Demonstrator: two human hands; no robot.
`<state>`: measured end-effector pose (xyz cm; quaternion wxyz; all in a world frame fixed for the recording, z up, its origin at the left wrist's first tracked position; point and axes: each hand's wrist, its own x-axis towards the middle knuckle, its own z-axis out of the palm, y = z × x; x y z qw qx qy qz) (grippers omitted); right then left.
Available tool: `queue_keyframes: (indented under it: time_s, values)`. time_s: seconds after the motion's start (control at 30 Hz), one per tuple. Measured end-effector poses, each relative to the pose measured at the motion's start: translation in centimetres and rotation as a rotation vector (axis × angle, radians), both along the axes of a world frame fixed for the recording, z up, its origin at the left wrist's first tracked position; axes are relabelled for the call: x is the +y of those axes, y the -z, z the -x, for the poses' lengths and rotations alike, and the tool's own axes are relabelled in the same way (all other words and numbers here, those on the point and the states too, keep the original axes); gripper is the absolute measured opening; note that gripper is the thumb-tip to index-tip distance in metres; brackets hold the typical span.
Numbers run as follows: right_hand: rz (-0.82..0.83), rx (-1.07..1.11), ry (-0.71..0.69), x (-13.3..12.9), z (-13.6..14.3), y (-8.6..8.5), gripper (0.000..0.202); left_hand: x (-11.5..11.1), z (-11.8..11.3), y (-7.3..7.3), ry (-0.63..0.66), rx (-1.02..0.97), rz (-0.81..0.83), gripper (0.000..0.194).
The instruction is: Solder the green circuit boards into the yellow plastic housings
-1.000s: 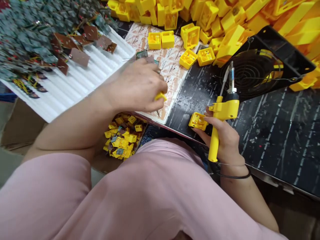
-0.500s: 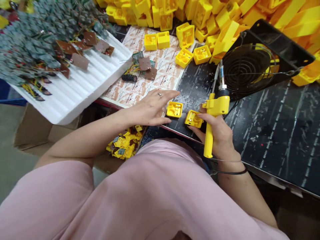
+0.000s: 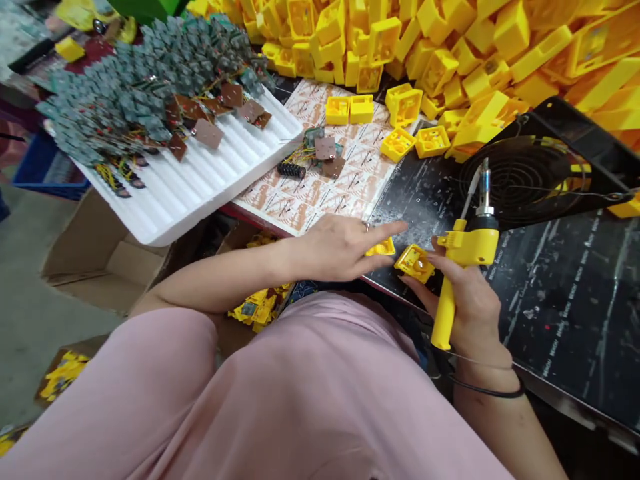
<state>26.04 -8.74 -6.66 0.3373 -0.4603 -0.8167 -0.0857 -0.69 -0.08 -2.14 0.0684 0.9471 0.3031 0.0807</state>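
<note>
My right hand (image 3: 467,287) is wrapped round a yellow soldering gun (image 3: 470,247), its metal tip pointing away from me. Thumb and finger of that hand also grip the edge of a small open yellow casing (image 3: 415,263), which is tilted at the table's front edge. My left hand (image 3: 345,248) has its fingers stretched out over a second yellow casing (image 3: 381,247) and hides part of it. Whether the left fingers touch that casing, I cannot tell. On the patterned sheet lies a bundle of circuit boards (image 3: 325,152) with a black coil (image 3: 291,171).
A white foam tray (image 3: 200,193) loaded with wired circuit boards stands at left. Yellow casings (image 3: 350,40) are heaped along the back. A black fan (image 3: 530,167) stands at right. Below the table edge, a cardboard box (image 3: 125,260) and yellow parts (image 3: 257,307) show.
My left hand has come over the left casing, now partly covering it. The casing at my right hand has tilted. The whole view has shifted, with things appearing lower and further right.
</note>
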Motion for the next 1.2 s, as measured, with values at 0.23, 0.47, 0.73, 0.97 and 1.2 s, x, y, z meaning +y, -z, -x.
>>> queue_keyframes:
  time_s: [0.23, 0.47, 0.73, 0.97, 1.2]
  values:
    - [0.052, 0.037, -0.019, -0.4, -0.1, 0.1, 0.061, 3.2, 0.2, 0.5, 0.305, 0.071, 0.155, 0.054]
    - [0.042, 0.011, 0.009, 0.1, 0.0, -0.1, 0.056, 4.4, 0.1, 1.3, -0.033, -0.038, -0.146, 0.061]
    - [0.089, 0.012, -0.088, 1.3, 1.6, -0.5, 0.042, 13.4, 3.6, -3.3, -0.389, -0.019, -0.001, 0.016]
    - [0.104, -0.002, -0.082, 1.8, 2.6, -0.4, 0.041, 12.9, 2.1, -8.3, -0.410, -0.779, 0.291, 0.027]
    - [0.079, -0.005, -0.087, 1.8, 2.9, -0.6, 0.043, 6.4, 2.6, -0.7, -0.152, -0.690, 0.152, 0.014]
